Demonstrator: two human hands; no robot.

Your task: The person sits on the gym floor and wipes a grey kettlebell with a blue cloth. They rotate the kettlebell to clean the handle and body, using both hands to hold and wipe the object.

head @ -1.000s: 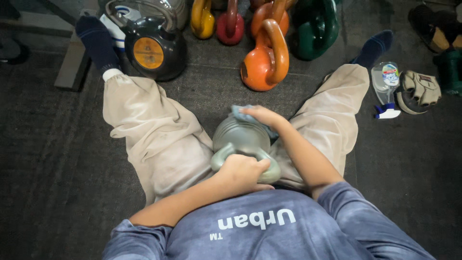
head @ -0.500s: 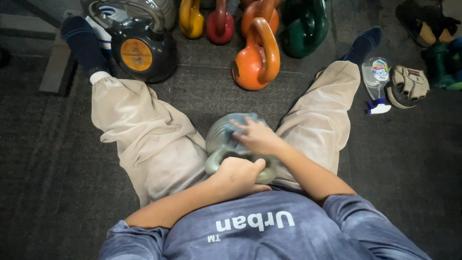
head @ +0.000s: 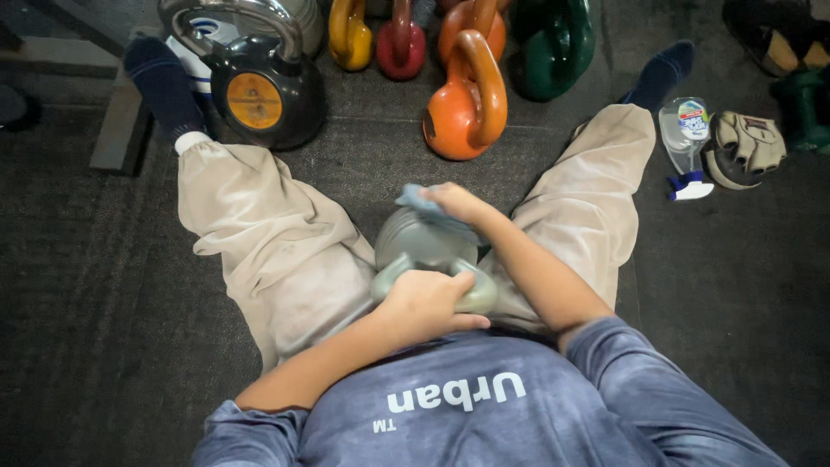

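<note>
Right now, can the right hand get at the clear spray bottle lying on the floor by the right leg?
Probably yes: right hand holds a blue cloth on the grey-green kettlebell; clear spray bottle lies past the right leg, nothing between.

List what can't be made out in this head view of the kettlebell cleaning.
- Grey kettlebell: handle middle hidden under the left hand; its base hidden between the legs.
- Blue cloth: mostly covered by the right hand.
- Green kettlebell: top cut off by the frame edge.
- Spray bottle: label too small to make out.

Person sits on floor (head: 95, 346), grey-green kettlebell (head: 424, 246) btwn legs. Left hand (head: 428, 303) grips its handle; right hand (head: 458, 203) presses blue cloth (head: 424, 203) on top. Orange kettlebell (head: 467, 104) ahead.
</note>
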